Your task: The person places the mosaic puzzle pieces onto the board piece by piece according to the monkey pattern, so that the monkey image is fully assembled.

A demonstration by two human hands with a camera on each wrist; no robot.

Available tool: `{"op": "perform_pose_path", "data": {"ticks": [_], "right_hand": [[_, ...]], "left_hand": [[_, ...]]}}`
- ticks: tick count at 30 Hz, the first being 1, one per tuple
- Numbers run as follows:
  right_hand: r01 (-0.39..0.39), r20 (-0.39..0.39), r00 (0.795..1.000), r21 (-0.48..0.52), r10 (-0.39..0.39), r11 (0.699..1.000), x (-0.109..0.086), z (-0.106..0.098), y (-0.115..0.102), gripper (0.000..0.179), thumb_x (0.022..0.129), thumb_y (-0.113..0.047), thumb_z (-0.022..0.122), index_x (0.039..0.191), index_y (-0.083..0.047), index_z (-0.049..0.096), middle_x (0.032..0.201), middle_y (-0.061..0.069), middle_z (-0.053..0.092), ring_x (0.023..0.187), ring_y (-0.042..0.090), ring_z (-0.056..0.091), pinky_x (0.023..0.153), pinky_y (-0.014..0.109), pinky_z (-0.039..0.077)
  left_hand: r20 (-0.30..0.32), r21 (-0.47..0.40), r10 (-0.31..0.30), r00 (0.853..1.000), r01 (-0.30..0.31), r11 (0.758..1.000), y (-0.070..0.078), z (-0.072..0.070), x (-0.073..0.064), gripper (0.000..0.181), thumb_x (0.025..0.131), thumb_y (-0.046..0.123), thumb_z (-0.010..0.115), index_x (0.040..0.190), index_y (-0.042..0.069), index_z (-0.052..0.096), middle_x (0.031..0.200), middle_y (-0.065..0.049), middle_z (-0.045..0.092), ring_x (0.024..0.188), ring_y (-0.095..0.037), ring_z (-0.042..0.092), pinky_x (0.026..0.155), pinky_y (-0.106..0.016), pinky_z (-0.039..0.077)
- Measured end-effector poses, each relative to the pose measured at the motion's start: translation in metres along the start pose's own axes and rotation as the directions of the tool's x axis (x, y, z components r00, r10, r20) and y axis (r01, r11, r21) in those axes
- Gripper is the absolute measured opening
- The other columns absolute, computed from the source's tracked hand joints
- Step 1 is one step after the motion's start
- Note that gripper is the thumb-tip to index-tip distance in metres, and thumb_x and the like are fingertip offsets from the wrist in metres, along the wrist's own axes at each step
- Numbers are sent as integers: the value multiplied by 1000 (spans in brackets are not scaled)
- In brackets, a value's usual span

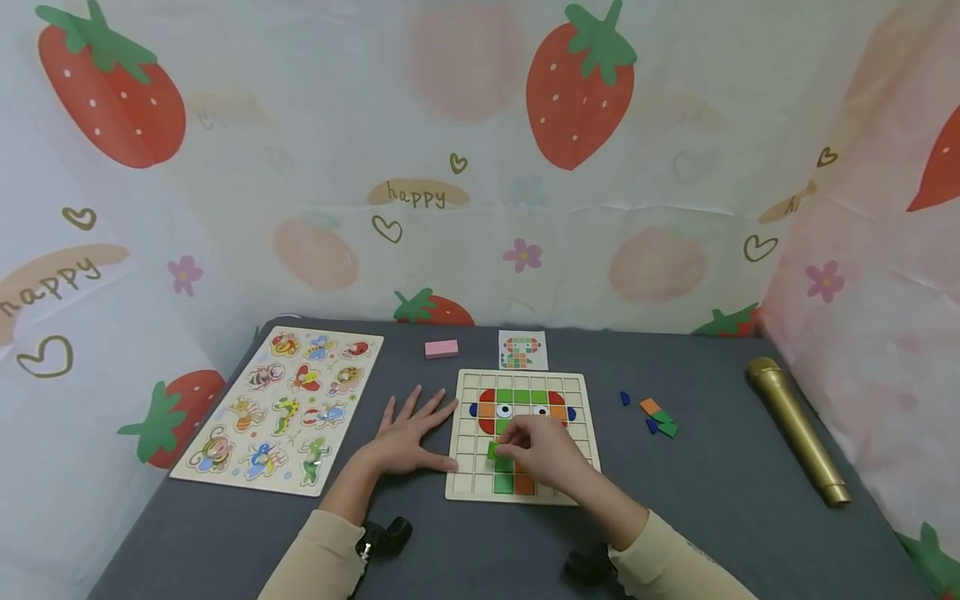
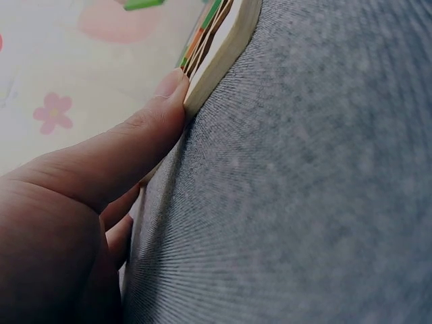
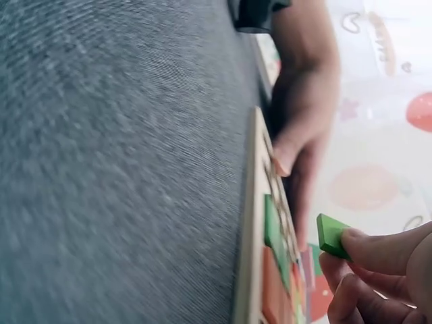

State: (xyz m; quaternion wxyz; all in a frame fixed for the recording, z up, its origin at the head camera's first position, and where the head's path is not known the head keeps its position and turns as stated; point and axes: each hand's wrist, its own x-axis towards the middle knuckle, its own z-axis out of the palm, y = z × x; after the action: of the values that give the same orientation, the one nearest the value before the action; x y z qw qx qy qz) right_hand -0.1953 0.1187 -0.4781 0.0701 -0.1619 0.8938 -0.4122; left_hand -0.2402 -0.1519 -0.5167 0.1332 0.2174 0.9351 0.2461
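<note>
A pale wooden grid board [image 1: 467, 487] lies on the dark cloth, partly filled with green, red, orange and blue tiles and two eye pieces. My right hand [image 1: 546, 454] pinches a small green tile [image 3: 331, 234] between thumb and fingers, held over the lower middle of the board. Part of the tile layout is hidden beneath that hand. With fingers spread and straight, my left hand [image 1: 405, 442] rests at the board's left side; its thumb [image 2: 152, 121] touches the board's edge.
Loose orange, green and blue tiles [image 1: 660, 417] lie right of the board. A picture card [image 1: 522, 350] and a pink block [image 1: 441, 349] are behind it. An insect puzzle board [image 1: 251, 400] is at left, a gold microphone-like cylinder [image 1: 798, 432] at far right.
</note>
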Motion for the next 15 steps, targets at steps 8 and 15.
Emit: {"op": "perform_pose_path", "data": {"ticks": [8,15], "right_hand": [[32,3,999,-115,-32,993,6,15,-1,9,91,-26,77,86,-20,74,76,-11,65,67,5,57,63,24,49],[51,5,999,-236,-52,970,10,24,-1,10,89,-29,79,82,-22,76,74,-13,66,67,4,55,62,24,47]], "left_hand": [[-9,-3,13,1000,-13,1000,1,0,0,102,78,66,76,161,31,28,170,-1,16,157,-36,-6,119,-66,-12],[-2,-7,6,1000,-6,1000,1,-1,-2,104,77,67,76,161,30,28,170,-2,16,157,-36,-6,120,-65,-12]]}}
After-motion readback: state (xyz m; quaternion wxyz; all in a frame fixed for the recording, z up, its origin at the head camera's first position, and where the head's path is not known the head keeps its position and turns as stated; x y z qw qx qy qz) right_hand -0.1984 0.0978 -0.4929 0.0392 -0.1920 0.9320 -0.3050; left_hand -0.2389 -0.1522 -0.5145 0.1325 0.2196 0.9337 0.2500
